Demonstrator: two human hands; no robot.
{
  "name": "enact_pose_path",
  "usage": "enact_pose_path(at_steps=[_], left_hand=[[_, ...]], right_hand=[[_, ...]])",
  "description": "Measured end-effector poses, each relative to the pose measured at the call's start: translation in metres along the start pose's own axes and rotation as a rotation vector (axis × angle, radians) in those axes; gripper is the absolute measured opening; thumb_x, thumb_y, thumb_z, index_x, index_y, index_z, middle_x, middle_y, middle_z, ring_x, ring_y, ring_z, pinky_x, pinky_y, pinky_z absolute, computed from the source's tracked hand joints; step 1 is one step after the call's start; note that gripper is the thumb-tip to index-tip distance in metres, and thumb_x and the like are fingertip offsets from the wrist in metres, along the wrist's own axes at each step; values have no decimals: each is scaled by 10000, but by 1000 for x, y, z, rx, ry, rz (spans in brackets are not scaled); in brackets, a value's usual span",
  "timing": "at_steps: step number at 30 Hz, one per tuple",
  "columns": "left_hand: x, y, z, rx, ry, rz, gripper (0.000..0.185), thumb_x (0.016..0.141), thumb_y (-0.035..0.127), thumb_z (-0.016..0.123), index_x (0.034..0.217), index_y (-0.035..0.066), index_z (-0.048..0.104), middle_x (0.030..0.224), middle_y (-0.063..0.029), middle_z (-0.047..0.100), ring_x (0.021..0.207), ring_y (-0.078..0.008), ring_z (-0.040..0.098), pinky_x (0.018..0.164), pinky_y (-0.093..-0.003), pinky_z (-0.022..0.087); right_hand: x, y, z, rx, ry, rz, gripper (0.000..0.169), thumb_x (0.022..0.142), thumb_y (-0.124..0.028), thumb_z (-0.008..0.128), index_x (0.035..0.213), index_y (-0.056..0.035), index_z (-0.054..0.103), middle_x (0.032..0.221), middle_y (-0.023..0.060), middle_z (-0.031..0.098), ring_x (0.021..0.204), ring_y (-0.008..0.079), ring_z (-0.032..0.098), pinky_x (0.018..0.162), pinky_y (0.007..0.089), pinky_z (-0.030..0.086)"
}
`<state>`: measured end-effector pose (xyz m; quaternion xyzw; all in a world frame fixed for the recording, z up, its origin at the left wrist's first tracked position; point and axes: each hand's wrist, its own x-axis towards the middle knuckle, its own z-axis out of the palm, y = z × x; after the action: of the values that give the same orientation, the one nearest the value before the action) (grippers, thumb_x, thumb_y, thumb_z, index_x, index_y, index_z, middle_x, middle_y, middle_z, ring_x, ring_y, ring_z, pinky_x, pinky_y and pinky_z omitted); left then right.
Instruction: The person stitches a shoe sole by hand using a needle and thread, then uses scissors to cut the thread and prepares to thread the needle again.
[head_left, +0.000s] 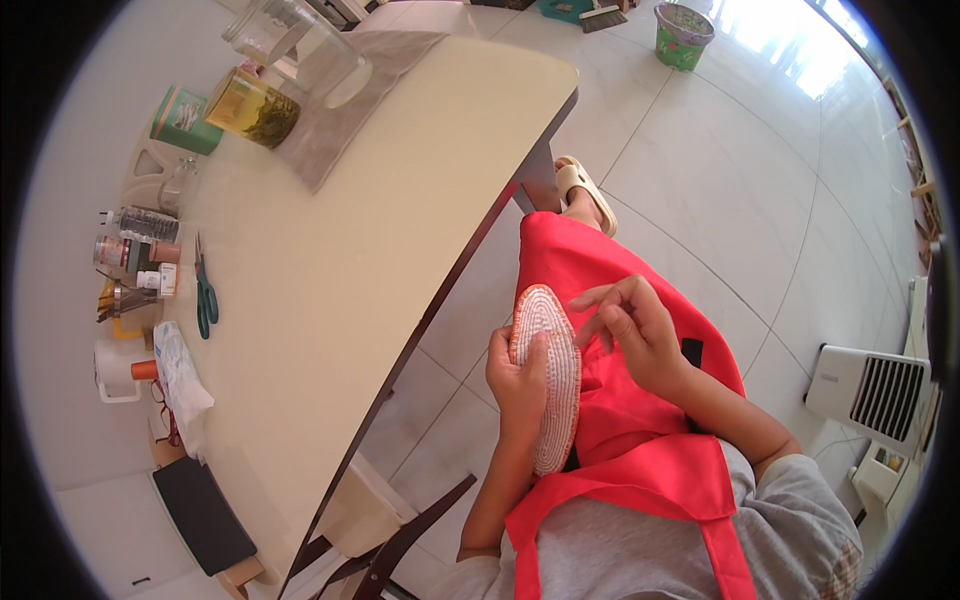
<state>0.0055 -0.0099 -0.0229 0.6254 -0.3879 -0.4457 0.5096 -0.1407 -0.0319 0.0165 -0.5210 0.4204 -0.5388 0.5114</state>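
A white coiled-cord shoe sole (559, 397) with orange stitching round its edge lies lengthwise over the red apron (592, 247) on my lap. My left hand (525, 375) grips its left side, the thumb pressed on top of the rows of cord. Just right of the sole's upper half is my right hand (626, 322), raised with its fingers bent and spread. Whether a needle or thread is between those fingers is too small to tell.
Left of me stands a cream table (337, 262) with scissors (205, 296), a tissue pack (180, 382), a glass of tea (251, 109) and a large glass jar (300, 45). A white appliance with a black grille (866, 394) stands at right; a green bin (682, 41) is on the floor.
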Motion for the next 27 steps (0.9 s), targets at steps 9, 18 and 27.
enact_pose_path(at_steps=[9,18,27], left_hand=[[-5,6,0,-51,5,-1,128,817,87,548,880,-6,488,812,-41,544,708,-75,497,630,-216,430],[-7,3,4,-38,125,80,124,828,96,539,883,-1,485,817,-39,531,704,-78,483,644,-215,423],[-11,11,4,-47,187,164,169,832,103,541,925,-14,463,859,-55,524,738,-86,487,667,-228,425]], right_hand=[[-3,0,-4,10,-166,324,116,904,-126,395,848,-32,355,576,47,509,513,98,513,457,221,406],[-1,9,8,-428,-68,-201,74,790,-67,558,857,-43,540,695,62,523,577,176,548,498,277,438],[-6,12,14,-688,-46,-369,135,716,-60,597,850,-65,588,734,45,511,584,176,542,473,280,454]])
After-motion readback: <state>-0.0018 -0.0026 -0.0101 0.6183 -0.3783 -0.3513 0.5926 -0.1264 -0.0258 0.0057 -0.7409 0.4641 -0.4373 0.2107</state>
